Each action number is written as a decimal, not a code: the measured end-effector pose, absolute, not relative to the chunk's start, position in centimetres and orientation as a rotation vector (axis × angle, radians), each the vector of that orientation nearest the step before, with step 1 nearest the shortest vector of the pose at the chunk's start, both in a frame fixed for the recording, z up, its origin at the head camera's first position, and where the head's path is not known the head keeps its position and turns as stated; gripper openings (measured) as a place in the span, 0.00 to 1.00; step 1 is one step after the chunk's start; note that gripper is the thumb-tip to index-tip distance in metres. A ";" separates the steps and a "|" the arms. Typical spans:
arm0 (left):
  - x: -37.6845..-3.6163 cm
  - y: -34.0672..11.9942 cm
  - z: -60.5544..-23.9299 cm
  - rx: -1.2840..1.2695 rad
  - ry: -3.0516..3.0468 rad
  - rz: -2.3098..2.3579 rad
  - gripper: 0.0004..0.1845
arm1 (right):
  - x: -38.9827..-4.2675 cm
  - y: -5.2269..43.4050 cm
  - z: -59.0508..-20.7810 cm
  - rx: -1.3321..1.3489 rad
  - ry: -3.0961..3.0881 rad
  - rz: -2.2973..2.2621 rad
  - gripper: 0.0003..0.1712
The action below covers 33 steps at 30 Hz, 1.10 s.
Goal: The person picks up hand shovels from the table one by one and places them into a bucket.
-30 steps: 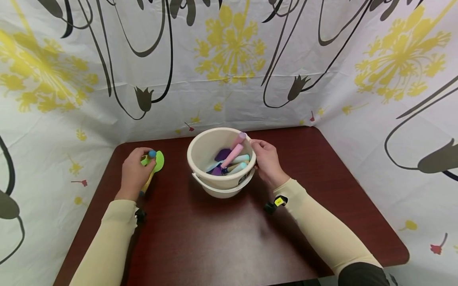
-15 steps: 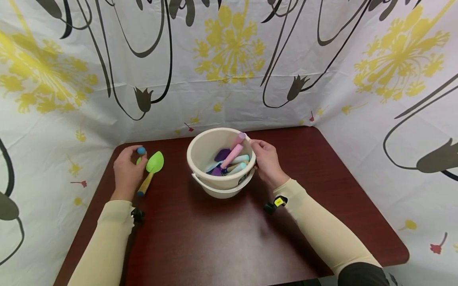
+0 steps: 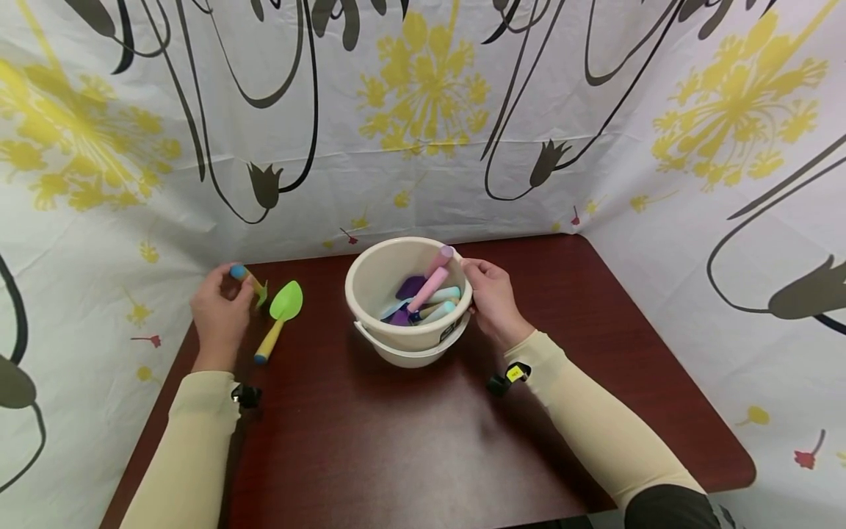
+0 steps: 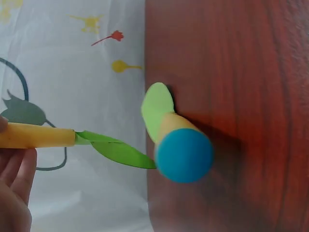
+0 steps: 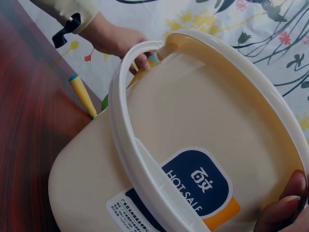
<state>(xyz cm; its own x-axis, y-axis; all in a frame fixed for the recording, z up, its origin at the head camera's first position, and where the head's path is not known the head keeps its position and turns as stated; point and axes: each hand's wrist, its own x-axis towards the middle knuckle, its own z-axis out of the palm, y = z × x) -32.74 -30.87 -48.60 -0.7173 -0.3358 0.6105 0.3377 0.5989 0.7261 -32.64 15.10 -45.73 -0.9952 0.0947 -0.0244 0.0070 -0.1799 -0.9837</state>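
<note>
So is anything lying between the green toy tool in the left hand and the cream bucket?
Yes, the green plastic spade with the yellow handle lies on the dark red table between the left hand, which holds a yellow-handled green tool, and the cream plastic bucket. The right hand grips the bucket's far rim.

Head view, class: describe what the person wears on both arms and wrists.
Both arms wear long, close-fitting cream sleeves to the wrist. A small black device sits at the left wrist; the right wrist carries one with a yellow tag. The hands are bare.
</note>
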 end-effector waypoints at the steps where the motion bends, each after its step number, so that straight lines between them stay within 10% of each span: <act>1: -32.6 -30.9 -48.4 0.005 -2.072 -1.151 0.13 | -32.6 15.1 -45.7 -0.122 -1.974 2.366 0.19; 33: -28.7 -26.5 -37.9 -0.169 -1.872 -1.589 0.12 | -32.7 15.1 -45.9 -0.109 -1.971 2.361 0.19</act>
